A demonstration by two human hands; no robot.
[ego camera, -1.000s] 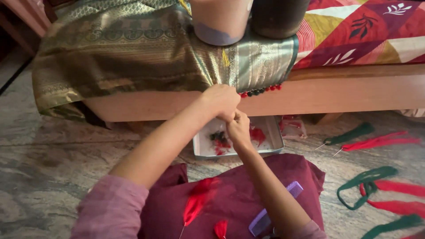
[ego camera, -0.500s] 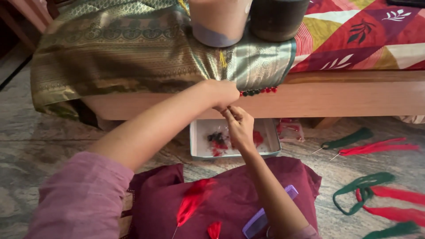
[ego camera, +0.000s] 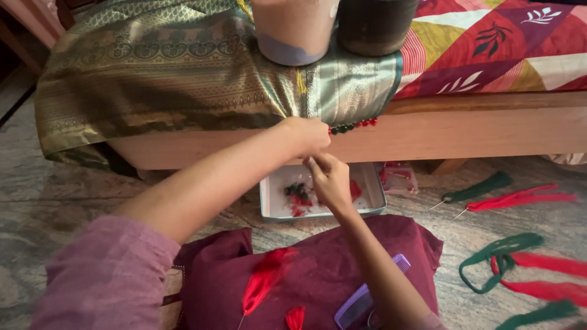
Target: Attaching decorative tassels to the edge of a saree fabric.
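My left hand pinches the lower edge of a green and gold silk cloth that hangs over the side of a wooden bed. A short row of red and green beads runs along that edge just right of my fingers. My right hand is just below, fingers pinched together under the cloth edge; whether it holds a needle or thread is too small to tell. Beneath it a white tray on the floor holds red and dark green bits.
A maroon cushion lies on my lap with a red tassel and a purple comb. Red and green thread tassels and loops lie on the floor at right. Two round containers weigh down the cloth.
My left hand has slid slightly left along the cloth edge, and my right hand has dropped a little below it. The view has shifted slightly.
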